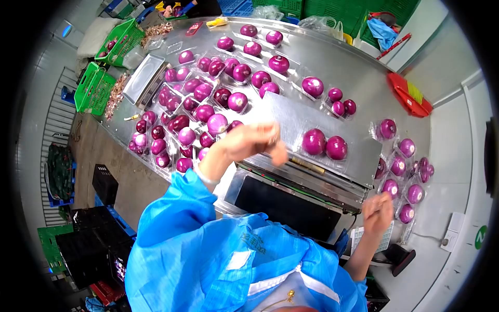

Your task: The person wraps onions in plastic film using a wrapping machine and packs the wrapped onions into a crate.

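My left hand (pixel 254 143), blurred by motion, hovers over the near left edge of a metal wrapping machine (pixel 291 112). Its thumb and bent fingers look apart, and I see nothing between them. Two peeled red onions (pixel 325 144) sit side by side in a clear film-covered tray on the machine's top plate, just right of that hand. Further right, my right hand (pixel 378 210) is raised beside the machine's near right corner. Its fingers are curled and smeared, so I cannot make out whether they hold anything. The nearest packed onions (pixel 390 188) lie beyond it.
Several trays of red onions (pixel 202 92) crowd the left of the steel table (pixel 332 62); more packs are at right. A weighing scale (pixel 144 78) stands at the far left near green crates (pixel 94 88). A red dustpan (pixel 408 94) is at the far right.
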`<state>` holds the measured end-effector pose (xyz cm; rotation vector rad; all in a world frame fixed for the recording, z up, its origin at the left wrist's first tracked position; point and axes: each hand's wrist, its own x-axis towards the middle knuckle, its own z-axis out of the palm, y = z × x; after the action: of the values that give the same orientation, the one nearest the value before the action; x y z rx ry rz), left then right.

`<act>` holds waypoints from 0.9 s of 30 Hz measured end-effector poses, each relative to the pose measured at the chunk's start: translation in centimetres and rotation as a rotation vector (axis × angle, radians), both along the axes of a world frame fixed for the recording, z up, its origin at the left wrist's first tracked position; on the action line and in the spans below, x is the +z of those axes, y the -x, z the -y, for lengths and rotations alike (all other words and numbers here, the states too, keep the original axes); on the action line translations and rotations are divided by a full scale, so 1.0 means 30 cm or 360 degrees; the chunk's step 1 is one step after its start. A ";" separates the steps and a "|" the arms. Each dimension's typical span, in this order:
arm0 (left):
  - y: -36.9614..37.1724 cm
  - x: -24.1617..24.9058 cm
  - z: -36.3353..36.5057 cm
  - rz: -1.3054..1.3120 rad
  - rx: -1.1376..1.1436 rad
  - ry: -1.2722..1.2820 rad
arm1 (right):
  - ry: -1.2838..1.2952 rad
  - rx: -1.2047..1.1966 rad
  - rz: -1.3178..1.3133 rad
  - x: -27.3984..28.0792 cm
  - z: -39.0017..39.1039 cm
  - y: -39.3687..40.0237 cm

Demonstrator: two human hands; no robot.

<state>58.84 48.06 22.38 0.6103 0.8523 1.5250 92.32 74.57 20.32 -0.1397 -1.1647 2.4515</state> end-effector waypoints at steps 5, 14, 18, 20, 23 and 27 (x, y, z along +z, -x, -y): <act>0.058 -0.083 -0.386 -0.0196 0.0885 -0.0429 | -0.0441 -0.0758 -0.0125 -0.031 -0.159 0.381; 0.055 -0.438 -0.472 -0.1365 0.0602 0.0824 | -0.1369 -0.0375 0.1225 -0.390 -0.227 0.553; 0.069 -0.393 -0.432 -0.0972 0.0054 0.0767 | -0.1257 0.0260 0.1365 -0.319 -0.247 0.530; 0.055 -0.368 -0.404 -0.0962 0.0077 0.0702 | -0.1454 0.0152 0.1221 -0.315 -0.232 0.492; 0.014 -0.294 -0.358 -0.1146 0.0042 0.0839 | -0.1602 -0.0004 0.1017 -0.326 -0.206 0.453; -0.048 -0.294 -0.317 -0.1081 0.0003 0.1037 | -0.1158 -0.0004 0.1006 -0.301 -0.154 0.404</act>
<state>60.28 57.58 13.56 0.6319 1.7712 0.9336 80.20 79.18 11.28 -0.7173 -2.2274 1.8548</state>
